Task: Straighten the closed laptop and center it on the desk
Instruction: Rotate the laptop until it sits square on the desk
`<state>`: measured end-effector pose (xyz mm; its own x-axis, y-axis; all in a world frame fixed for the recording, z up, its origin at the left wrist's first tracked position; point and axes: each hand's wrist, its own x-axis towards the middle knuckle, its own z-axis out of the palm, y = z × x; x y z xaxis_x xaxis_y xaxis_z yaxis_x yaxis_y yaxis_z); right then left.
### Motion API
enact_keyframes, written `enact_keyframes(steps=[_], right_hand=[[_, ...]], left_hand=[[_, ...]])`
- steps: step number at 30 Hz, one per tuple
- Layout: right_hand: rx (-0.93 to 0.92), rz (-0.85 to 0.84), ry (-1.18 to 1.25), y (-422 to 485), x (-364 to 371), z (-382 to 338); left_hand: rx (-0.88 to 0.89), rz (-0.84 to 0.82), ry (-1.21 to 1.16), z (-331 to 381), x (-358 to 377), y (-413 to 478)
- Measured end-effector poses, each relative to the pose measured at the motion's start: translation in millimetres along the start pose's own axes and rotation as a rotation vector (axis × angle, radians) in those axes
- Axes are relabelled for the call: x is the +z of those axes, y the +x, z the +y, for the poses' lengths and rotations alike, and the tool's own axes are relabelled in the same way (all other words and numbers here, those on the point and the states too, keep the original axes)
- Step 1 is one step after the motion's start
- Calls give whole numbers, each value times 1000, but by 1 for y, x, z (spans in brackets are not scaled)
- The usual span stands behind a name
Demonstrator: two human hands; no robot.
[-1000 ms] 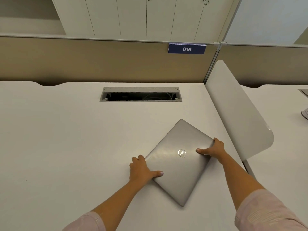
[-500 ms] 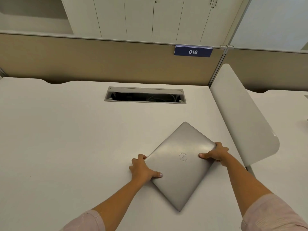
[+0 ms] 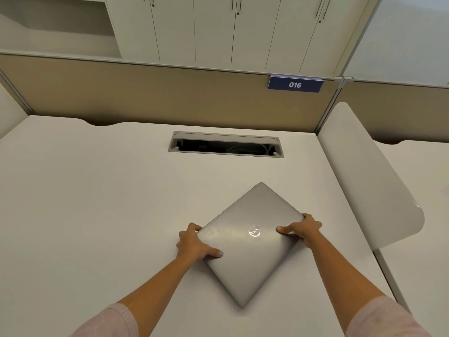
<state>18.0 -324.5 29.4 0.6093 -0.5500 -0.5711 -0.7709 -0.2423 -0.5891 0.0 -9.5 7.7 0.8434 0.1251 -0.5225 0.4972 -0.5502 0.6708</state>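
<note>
White cupboards are seen along the back wall, above a tan partition that carries a blue plate marked 016. Below the partition, a white desk is recorded, with an open cable slot set into it near the rear edge.

From the left, a pale pink sleeve and bare forearm are noted reaching forward. The left hand is placed at the left corner of the laptop; its thumb is laid flat on the lid, and its fingers are curled over the edge, clamped on the corner.

The laptop is closed, silver, and lies flat on the desk, right of the desk's middle and in front of the cable slot. It is turned diamond-wise, one corner pointing toward the partition and one toward the person. A round logo is visible on the lid.

The right hand is clamped on the right corner in like fashion, thumb on the lid, fingers wrapped over the edge.

Further right, a white curved side panel is seen rising beside the desk.
</note>
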Motion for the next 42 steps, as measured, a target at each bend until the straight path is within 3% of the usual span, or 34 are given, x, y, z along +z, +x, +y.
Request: enact_keyframes(steps=[22,35,42], right_hand=[[-42,-27,-106,-77,179,-92],[-73,11,-194,-81,211,-106],[-153,25,-473,-81,204,-105]], left_hand=[[6,64,16,-58,-195,88],[9,-10,68,-66,-228,118],[53,-42,190,-75,-229,126]])
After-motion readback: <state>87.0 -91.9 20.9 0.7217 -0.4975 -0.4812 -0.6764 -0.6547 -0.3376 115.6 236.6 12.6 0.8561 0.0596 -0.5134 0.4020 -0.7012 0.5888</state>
